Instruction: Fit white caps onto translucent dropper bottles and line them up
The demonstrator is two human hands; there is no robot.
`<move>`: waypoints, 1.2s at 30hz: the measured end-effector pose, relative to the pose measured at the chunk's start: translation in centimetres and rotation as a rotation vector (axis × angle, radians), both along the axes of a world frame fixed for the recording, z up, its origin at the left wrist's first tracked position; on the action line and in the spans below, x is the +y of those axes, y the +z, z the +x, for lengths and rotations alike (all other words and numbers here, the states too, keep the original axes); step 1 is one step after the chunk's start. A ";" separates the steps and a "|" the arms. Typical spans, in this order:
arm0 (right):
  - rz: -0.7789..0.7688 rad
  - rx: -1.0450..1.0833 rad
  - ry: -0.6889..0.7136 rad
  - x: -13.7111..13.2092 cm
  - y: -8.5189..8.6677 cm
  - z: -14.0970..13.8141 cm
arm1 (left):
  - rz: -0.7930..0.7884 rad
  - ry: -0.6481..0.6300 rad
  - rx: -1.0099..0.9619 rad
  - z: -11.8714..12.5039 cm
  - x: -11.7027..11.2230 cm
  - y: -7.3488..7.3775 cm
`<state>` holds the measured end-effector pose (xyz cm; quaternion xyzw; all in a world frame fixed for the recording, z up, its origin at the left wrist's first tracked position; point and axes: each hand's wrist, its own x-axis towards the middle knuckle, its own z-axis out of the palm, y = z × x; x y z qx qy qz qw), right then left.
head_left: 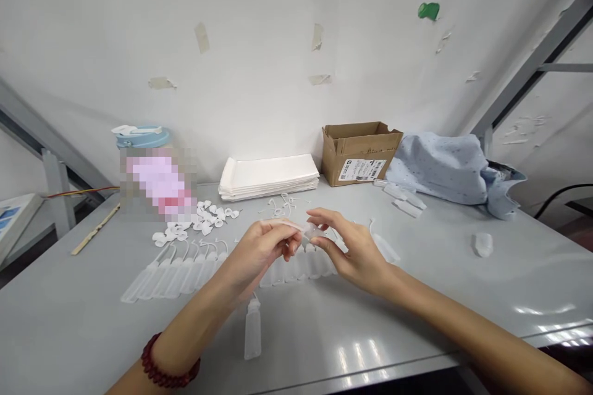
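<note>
My left hand and my right hand meet over the middle of the grey table. Both pinch a small clear plastic piece between their fingertips; what exactly it is stays hard to make out. Under and behind the hands lies a row of several small translucent bottles side by side. One more translucent bottle lies alone near my left forearm. Loose white caps lie in a heap to the left of the hands. A dark red bead bracelet sits on my left wrist.
A stack of white sheets and an open cardboard box stand at the wall. Light blue cloth is bunched at back right, with a few bottles beside it. A blue-lidded container stands back left. A single cap lies at right.
</note>
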<state>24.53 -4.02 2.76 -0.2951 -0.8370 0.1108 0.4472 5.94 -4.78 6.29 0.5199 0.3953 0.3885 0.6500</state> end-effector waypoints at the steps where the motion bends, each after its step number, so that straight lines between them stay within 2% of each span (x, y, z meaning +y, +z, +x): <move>1: -0.005 -0.001 0.008 0.0 0.0 0.0 | -0.003 0.001 0.004 0.1 0.0 -0.1; 6: -0.040 -0.009 0.060 -0.1 0.2 0.2 | -0.001 0.001 0.033 0.4 -0.1 -0.4; 11: -0.177 0.037 0.077 -0.4 0.5 0.1 | 0.025 -0.002 0.079 0.5 -0.3 -0.4; 14: -0.317 0.103 0.069 -0.5 0.7 0.0 | 0.042 -0.013 0.095 0.5 -0.3 -0.2; 17: -0.539 0.205 0.089 -0.6 0.9 -0.2 | 0.086 -0.001 0.210 0.6 -0.3 -0.2; 19: -0.716 0.307 0.146 -0.6 1.0 -0.3 | 0.236 0.085 0.379 0.6 -0.4 -0.4; 20: -0.800 0.362 0.181 -0.5 1.1 -0.3 | 0.379 0.159 0.468 0.5 -0.4 -0.6; 22: -0.934 0.454 0.245 -0.5 1.2 -0.4 | 0.762 0.292 0.605 0.4 -0.4 -0.8; 23: -0.978 0.488 0.267 -0.4 1.2 -0.4 | 0.951 0.319 0.644 0.3 -0.5 -0.9; 25: -1.036 0.548 0.289 -0.4 1.2 -0.4 | 1.208 0.258 0.696 0.1 -0.5 -1.0; 26: -1.062 0.577 0.295 -0.3 1.2 -0.4 | 1.258 0.196 0.721 0.0 -0.6 -1.0; 29: -1.127 0.647 0.312 -0.4 1.3 -0.5 | 1.268 0.080 0.793 -0.1 -0.7 -1.1; 36: -1.161 0.675 0.299 -0.7 1.5 -0.4 | 1.337 0.102 0.827 0.1 -0.9 -1.6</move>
